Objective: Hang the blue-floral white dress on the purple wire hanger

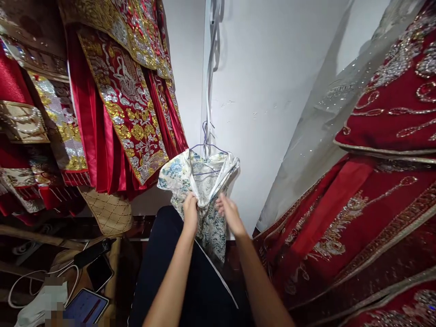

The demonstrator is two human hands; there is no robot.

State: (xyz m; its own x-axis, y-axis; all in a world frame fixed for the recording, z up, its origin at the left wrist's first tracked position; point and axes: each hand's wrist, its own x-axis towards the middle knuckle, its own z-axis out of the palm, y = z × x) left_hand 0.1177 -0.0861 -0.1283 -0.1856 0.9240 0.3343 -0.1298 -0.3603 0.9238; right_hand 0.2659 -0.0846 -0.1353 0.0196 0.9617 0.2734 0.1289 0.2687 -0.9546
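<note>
Head view. A small cream brocade dress [204,190] with blue-green floral weave hangs on a thin wire hanger [208,150] at frame centre, against a white wall [272,91].

The left hand [190,211] is clenched on the dress front, bunching a fold of the fabric. The right hand [229,211] sits just at 3 o'clock of it, fingers loosely spread against the cloth; whether it actually pinches the fabric, I cannot tell.

At 10 o'clock hang red satin robes [119,100], stiff with gold and silver embroidery. At 4 o'clock lies another red beaded gown [368,218], pattern in scrolls. At 8 o'clock, low, two dark phones [98,271] and white cables [27,281] rest on a cluttered surface.
</note>
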